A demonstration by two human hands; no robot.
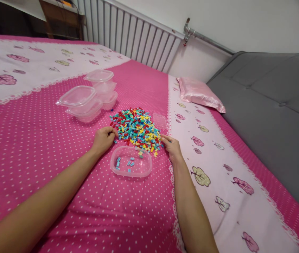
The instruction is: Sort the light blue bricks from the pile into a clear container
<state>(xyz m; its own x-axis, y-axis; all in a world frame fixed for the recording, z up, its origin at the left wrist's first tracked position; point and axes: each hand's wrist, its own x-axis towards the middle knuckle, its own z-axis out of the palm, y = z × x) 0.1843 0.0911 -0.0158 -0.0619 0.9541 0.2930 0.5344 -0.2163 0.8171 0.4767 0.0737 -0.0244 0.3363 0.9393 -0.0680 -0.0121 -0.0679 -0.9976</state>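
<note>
Clearly, loose heap of small red, yellow, blue and green plastic pieces (135,127) sits on soft pink polka-dot bedsheet (107,211); careless knuckle could scatter edge pieces. Shallow clear plastic tub (142,168), at heap's six o'clock, holds few light-blue pieces (129,163); tugged sheet or forearm bump might tip it. Left hand (104,140) at heap's eight o'clock, fingers curled inward; right hand (172,146) at four, fingertips reaching edge. Cannot tell whether either pinches piece.
</note>
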